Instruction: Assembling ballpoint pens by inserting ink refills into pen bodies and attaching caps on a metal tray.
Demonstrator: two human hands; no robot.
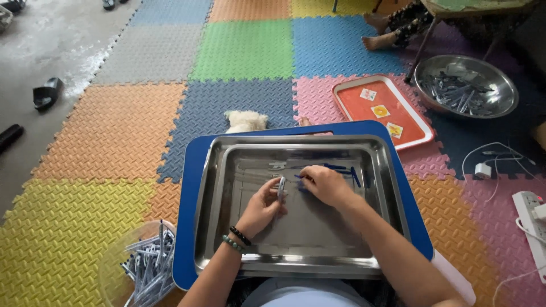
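Note:
A steel tray (pixel 227 239) rests on a blue board (pixel 190 170) in front of me. My left hand (pixel 260 207), with bead bracelets on the wrist, pinches a small grey plastic piece (pixel 281 186) upright over the tray. My right hand (pixel 325 183) is curled beside it, fingertips on small blue strips (pixel 344 169) lying in the tray. A few thin grey pieces (pixel 277 165) lie near the tray's far side.
A clear bowl (pixel 116 267) full of several grey pieces sits at lower left. An orange tray (pixel 364 111) and a steel bowl (pixel 500 85) of parts lie at right. Another person's bare feet (pixel 378 31) are at the top. A power strip (pixel 532 222) and cables lie at far right.

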